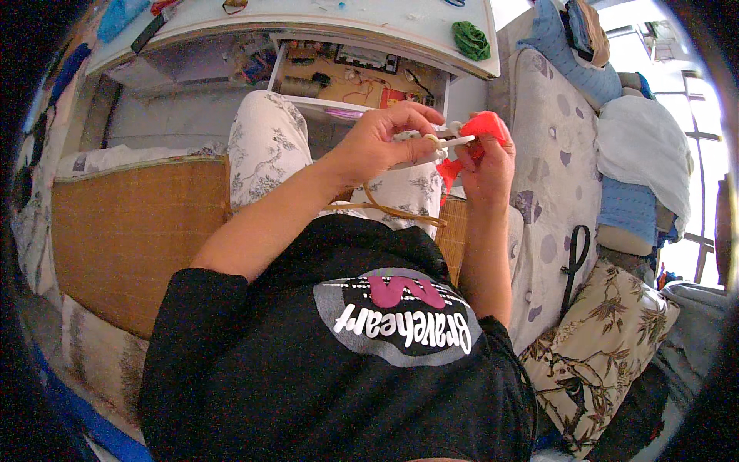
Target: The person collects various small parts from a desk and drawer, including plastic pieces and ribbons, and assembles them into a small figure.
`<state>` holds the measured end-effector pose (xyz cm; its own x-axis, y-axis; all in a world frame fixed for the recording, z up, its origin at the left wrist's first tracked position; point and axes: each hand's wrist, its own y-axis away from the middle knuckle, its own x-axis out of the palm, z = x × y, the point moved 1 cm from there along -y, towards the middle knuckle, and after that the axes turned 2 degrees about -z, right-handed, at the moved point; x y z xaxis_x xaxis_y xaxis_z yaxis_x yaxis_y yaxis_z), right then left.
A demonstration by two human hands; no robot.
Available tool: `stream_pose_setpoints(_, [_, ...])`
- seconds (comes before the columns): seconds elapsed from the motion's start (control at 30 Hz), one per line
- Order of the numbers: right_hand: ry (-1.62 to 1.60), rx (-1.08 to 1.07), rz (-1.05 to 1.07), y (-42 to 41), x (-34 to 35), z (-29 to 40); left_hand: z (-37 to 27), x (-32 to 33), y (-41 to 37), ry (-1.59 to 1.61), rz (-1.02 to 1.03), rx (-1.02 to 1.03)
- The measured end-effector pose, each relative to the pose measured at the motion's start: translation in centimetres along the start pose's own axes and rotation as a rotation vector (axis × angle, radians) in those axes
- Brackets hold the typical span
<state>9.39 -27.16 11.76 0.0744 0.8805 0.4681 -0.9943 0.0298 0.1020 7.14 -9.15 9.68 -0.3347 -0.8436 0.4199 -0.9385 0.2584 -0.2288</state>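
Observation:
In front of my knees, both hands meet over a white slender plastic piece (457, 142). My left hand (381, 138) pinches its left end between thumb and fingers; a greyish-white part shows beneath those fingers, mostly covered. My right hand (491, 167) grips a bright red, thin crumpled material (486, 128), which looks like cloth or soft plastic. One strip of it hangs below the fingers. The white piece's right end reaches up to the red material; whether they are joined I cannot tell. A tan cord (398, 212) crosses my lap below the hands.
An open drawer (352, 104) with wires and small parts juts out under the white desk (375, 14). A green crumpled bundle (470, 40) lies near the desk's corner. To the right are a patterned mattress (542, 202), a black strap (577, 254) and a printed pillow (600, 346).

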Motion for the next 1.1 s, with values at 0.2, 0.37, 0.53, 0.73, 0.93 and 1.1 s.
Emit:
stream_pose_setpoints(0.2, [0.098,0.068,-0.011,0.6,1.6,-0.7,1.6,0.7,0.1,-0.007,-0.142,-0.186])
stream_pose_setpoints(0.37, [0.236,0.114,-0.142,0.4,1.7,-0.7,2.3,0.1,0.5,-0.033,-0.3,-0.246])
stream_pose_setpoints(0.53, [0.206,0.096,-0.178,0.3,1.0,-1.1,3.9,-0.6,0.7,0.225,-0.505,-0.374])
stream_pose_setpoints(0.73, [0.303,0.034,0.034,1.8,2.9,-1.2,3.8,-0.5,0.6,0.191,-0.496,-0.344])
stream_pose_setpoints(0.93, [0.569,-0.002,0.051,1.9,2.2,-3.4,2.3,0.2,0.8,-0.001,-0.515,-0.219])
stream_pose_setpoints(1.1, [0.277,0.037,0.059,2.9,2.8,-3.1,2.6,0.0,1.0,-0.047,-0.482,-0.124])
